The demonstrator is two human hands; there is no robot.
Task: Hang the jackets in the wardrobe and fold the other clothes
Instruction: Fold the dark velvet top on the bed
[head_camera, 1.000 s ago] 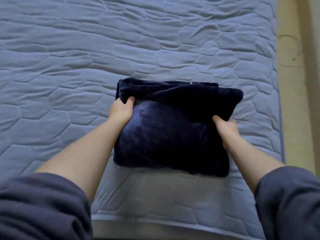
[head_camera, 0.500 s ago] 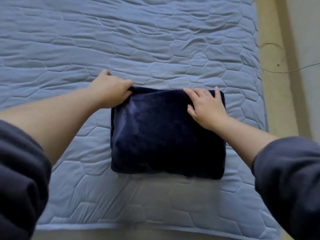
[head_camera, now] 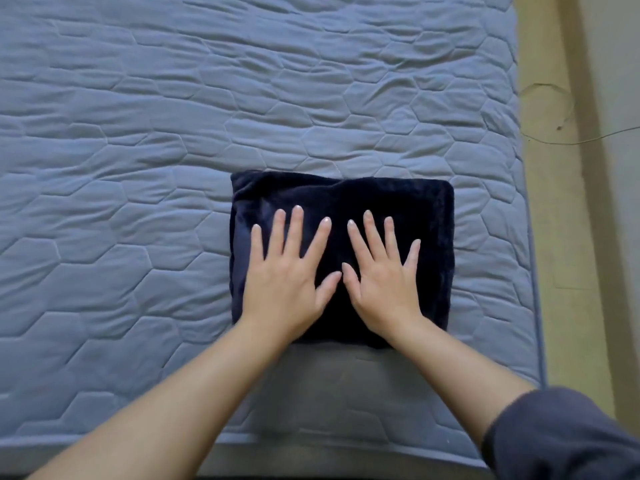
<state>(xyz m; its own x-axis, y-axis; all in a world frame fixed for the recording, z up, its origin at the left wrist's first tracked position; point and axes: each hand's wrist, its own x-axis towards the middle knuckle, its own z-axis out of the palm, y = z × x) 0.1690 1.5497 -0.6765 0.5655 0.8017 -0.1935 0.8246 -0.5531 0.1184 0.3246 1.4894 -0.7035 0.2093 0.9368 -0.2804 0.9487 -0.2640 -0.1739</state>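
1. In the head view, we lay our left hand (head_camera: 284, 275) flat on a folded dark navy garment (head_camera: 429, 237), palm down, fingers spread wide and pinching nothing.
2. We set our right hand (head_camera: 382, 278) beside it in the same way: open, fingers fanned, pressing on top of the cloth without gripping it. The two thumbs nearly meet over the middle of the bundle.
3. The garment lies directly under both palms, on a quilted blue-grey mattress (head_camera: 138, 168). It sits near the bed's close edge and toward its right side. Its nap looks plush, like fleece or velour; we cannot tell what kind of clothing it is.
4. The bundle is a compact rectangle, only a little wider than deep, so its long axis runs left to right across our reach. Its far edge lies beyond our fingertips, its near edge beneath our wrists, and a strip of cloth shows outside each little finger.
5. We judge this fold finished and the hands flattening it. Neither hand is nearer: both rest on it, each by its own short side.
6. To lift it, we judge each hand would slide outward to the end on its side and grip there, so the layers do not spill open.
7. A strip of yellowish floor (head_camera: 554, 237) shows past the right hand, beyond the mattress edge. No wardrobe or other clothing is visible here.
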